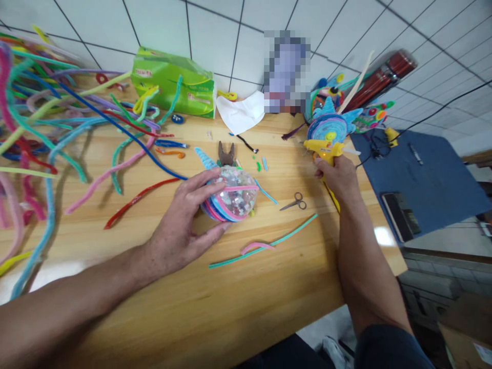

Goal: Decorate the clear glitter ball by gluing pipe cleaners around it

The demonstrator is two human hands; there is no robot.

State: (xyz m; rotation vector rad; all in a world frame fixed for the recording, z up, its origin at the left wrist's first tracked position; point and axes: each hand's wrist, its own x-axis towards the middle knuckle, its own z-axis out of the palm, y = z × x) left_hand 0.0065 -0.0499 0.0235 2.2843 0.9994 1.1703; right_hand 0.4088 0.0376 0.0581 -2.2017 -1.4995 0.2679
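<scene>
Nearest us, in front of our left fingertips, a green fuzzy strip (226, 263) lies on the table (184, 307) under a short pink piece (255, 247); we do best to leave that pair out from under our wrists. Just beyond, our left hand (172, 230) grips the clear ball (235, 177), thumb at its near edge and fingers over its far left side, beside the blue cone (205, 158). That hold should be light but steady, since a round thing likely rolls and its fuzzy bands could crush. Right of those fingers, the small scissors (295, 202) lie within easy reach, points toward the ball. Our right hand (340, 177) is closed round the yellow glue gun (326, 148), its tip beyond our knuckles and apart from the ball; we cannot tell whether the trigger is pressed. We should treat that tip as hot, clear of our left fingers and of the blue disc (325, 128) just past it. Farther off, past our left fingertips, stand the pliers' open jaws.
</scene>
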